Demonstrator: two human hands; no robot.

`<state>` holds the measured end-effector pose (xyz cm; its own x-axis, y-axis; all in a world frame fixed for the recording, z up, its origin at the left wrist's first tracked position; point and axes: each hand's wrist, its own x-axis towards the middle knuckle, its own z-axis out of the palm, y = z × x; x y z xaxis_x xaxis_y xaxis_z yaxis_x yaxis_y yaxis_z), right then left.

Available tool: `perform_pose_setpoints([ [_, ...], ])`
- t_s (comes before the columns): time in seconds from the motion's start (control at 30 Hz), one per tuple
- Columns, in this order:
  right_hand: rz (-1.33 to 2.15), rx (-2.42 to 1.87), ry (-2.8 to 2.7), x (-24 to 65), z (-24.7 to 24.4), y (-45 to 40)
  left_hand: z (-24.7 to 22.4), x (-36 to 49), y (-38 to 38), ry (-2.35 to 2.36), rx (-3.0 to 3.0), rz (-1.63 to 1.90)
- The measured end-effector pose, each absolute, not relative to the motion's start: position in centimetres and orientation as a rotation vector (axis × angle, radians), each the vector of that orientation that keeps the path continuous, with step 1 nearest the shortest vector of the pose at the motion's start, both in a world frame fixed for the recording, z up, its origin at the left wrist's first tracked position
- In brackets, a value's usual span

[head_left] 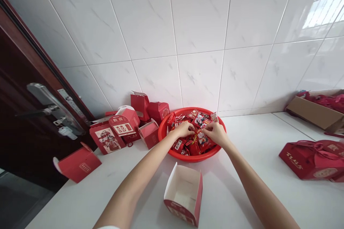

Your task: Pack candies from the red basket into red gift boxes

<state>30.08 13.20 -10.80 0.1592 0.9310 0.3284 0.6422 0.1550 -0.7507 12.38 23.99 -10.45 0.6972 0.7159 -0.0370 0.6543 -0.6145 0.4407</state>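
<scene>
A red plastic basket full of small red wrapped packets stands against the wall. Both my hands reach into it. My left hand is closed, fingers curled down among the packets on the left; what they hold, if anything, is hidden. On the right, my right hand pinches at the edge of a printed red packet. Between my forearms, in front of the basket, sits an open-topped red gift box with a white inside; no hand touches it.
Several red gift boxes cluster left of the basket, one lying nearer the edge. At right are a closed red box with a ribbon and a cardboard carton of red items. A dark door stands at left.
</scene>
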Motion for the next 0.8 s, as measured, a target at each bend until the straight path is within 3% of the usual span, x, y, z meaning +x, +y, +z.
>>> perform_pose_setpoints([
  [0.47, 0.532, -1.438, -1.508, 30.8, -11.7, 13.9, -10.3, 12.4, 24.2, 1.070, 2.166, 0.386],
  [0.8, 0.483, -1.408, -1.512, 31.0, -11.8, 13.8, -8.0, 10.2, 22.7, 0.914, 1.602, 0.876],
])
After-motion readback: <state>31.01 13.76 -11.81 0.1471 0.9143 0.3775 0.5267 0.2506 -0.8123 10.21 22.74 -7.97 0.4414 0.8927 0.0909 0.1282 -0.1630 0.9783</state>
